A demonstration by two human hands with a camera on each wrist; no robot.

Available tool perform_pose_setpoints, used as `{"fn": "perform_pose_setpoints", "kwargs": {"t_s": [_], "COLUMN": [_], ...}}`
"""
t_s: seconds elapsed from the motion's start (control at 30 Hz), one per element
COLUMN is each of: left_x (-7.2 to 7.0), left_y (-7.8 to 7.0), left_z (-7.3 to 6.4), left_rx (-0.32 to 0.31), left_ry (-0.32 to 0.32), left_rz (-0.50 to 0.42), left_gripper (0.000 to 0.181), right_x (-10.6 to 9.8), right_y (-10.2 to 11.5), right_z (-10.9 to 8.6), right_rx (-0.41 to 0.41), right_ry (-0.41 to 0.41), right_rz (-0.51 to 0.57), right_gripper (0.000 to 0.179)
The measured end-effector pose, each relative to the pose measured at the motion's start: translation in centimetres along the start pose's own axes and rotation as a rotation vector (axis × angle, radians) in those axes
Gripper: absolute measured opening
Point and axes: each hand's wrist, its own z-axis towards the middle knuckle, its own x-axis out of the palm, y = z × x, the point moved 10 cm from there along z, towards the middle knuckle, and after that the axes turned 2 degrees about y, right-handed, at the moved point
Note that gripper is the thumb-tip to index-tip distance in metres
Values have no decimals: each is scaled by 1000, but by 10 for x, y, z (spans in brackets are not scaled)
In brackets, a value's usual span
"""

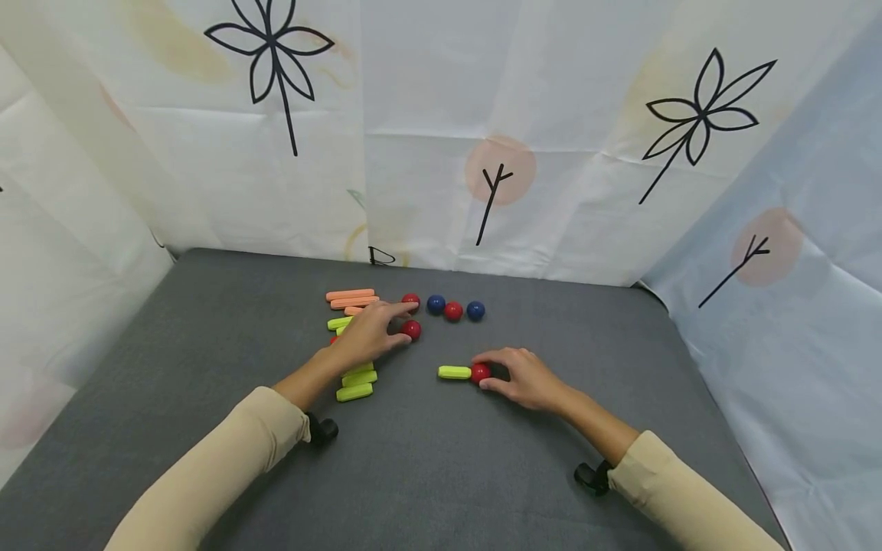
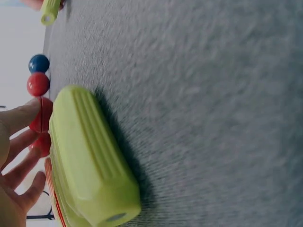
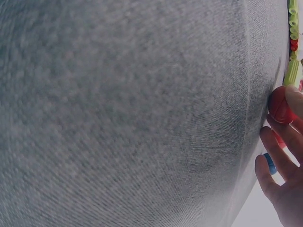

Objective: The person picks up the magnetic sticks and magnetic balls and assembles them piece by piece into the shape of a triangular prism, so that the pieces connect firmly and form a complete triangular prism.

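My right hand (image 1: 527, 378) pinches a red ball (image 1: 480, 373) between thumb and index finger. Against the ball's left side lies a yellow-green ridged stick (image 1: 454, 373), end-on to it. My left hand (image 1: 370, 330) reaches over a group of sticks, its index finger stretched out toward a far red ball (image 1: 410, 300). Its thumb is right at a nearer red ball (image 1: 411, 330), and a gap shows between that ball and the index finger. The left wrist view shows the thumb overlapping the nearer red ball (image 2: 45, 115), beyond a large yellow-green stick (image 2: 92, 161).
Orange sticks (image 1: 350, 295) and several yellow-green sticks (image 1: 354, 392) lie in a column at left, partly hidden under the left hand. Behind, a blue ball (image 1: 436, 304), a red ball (image 1: 453, 311) and another blue ball (image 1: 475, 311) form a row. Patterned cloth (image 1: 565, 191) borders the grey table (image 1: 441, 474).
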Motion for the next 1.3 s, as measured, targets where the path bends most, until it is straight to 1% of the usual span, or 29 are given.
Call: {"fn": "perform_pose_setpoints", "kwargs": {"t_s": [0.13, 0.27, 0.53, 0.73, 0.87, 1.17, 1.3], "left_x": [5, 11, 21, 29, 33, 40, 41], "left_y": [4, 3, -9, -23, -27, -30, -31], "left_z": [4, 5, -2, -5, -5, -2, 0], "left_rx": [-6, 9, 49, 98, 108, 101, 98], "left_ry": [45, 71, 120, 162, 176, 205, 203], "left_rz": [-25, -25, -43, -43, -39, -61, -61], "left_gripper": [54, 51, 54, 53, 52, 51, 50], "right_x": [0, 0, -2, -5, -5, -4, -3], "right_y": [0, 0, -2, -6, -8, -10, -10], "right_z": [1, 2, 2, 3, 3, 3, 3], "right_rx": [1, 11, 46, 76, 91, 116, 96], "right_ry": [0, 7, 19, 8, 3, -4, 0], "right_rz": [-13, -30, -54, -52, -48, -70, -51], "right_gripper": [39, 39, 39, 38, 38, 39, 41]}}
